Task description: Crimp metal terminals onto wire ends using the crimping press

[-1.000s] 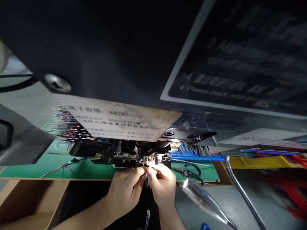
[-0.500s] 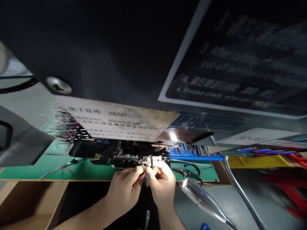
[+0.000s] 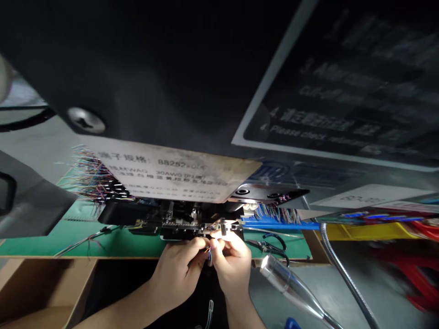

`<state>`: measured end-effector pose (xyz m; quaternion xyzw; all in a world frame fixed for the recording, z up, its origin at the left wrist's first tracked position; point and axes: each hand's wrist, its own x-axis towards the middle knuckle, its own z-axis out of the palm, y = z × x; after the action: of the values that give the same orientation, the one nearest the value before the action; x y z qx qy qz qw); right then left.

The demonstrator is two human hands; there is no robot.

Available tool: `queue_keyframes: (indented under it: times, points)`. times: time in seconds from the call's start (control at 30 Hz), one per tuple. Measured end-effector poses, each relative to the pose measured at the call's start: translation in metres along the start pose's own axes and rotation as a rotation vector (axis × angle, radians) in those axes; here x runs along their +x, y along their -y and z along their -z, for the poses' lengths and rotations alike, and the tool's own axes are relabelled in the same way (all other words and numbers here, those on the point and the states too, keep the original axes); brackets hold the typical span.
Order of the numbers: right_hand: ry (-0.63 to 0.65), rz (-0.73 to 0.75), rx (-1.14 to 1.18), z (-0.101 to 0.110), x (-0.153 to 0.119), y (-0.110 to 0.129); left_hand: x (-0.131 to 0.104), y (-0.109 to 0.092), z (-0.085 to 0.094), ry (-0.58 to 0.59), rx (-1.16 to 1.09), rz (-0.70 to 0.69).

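The bolted plate [image 3: 259, 189] has shifted at 4 o'clock. Near 6 o'clock, left hand [image 3: 176, 274] and right hand [image 3: 235, 269] pinch thin wires [image 3: 210, 256] tightly; the positioning seems to need steady fingers.

Bright spot in a dim frame
A silver lamp [image 3: 279, 274] glares white at the right hand [image 3: 235, 262]; the upper machine housing [image 3: 154, 68] is dark, its lettering smeared.

Two hands [image 3: 233, 267], one lamp [image 3: 291, 285]
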<state>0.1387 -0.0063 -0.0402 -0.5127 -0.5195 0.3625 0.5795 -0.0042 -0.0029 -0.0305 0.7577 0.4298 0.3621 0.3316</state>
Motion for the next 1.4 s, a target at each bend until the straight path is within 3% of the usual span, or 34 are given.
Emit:
queue_keyframes:
  times: [0.43, 1.0, 1.4]
  points:
    - [0.006, -0.011, 0.066, -0.001, -0.0043, -0.0043, 0.0015, -0.0032, 0.0019, -0.049, -0.024, 0.021]
    - [-0.025, 0.047, -0.067, -0.0015, -0.0008, 0.0037, 0.0024, -0.0014, 0.0014, 0.019, -0.003, 0.068]
    - [-0.037, 0.032, -0.071, -0.0024, 0.0008, 0.0031, 0.0019, -0.0037, 0.0039, -0.04, 0.016, -0.001]
